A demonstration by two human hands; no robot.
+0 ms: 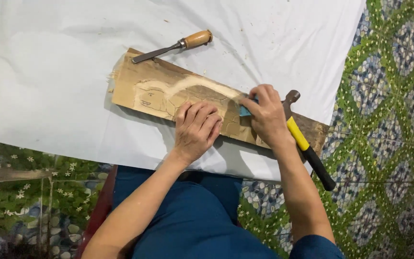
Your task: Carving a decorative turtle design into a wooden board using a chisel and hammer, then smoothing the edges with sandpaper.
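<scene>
Centrally, the left hand (196,130) lies flat and open on the carved wooden plank (168,91) to steady it, while the right hand (266,116), at its 3 o'clock, pinches a small blue block (244,111) against the surface, hammer (307,146) and chisel (176,46) lying idle.

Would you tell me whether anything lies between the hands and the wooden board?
Nothing visible does. The left hand rests flat on the wooden board; the right hand presses a small blue tool against it.
</scene>
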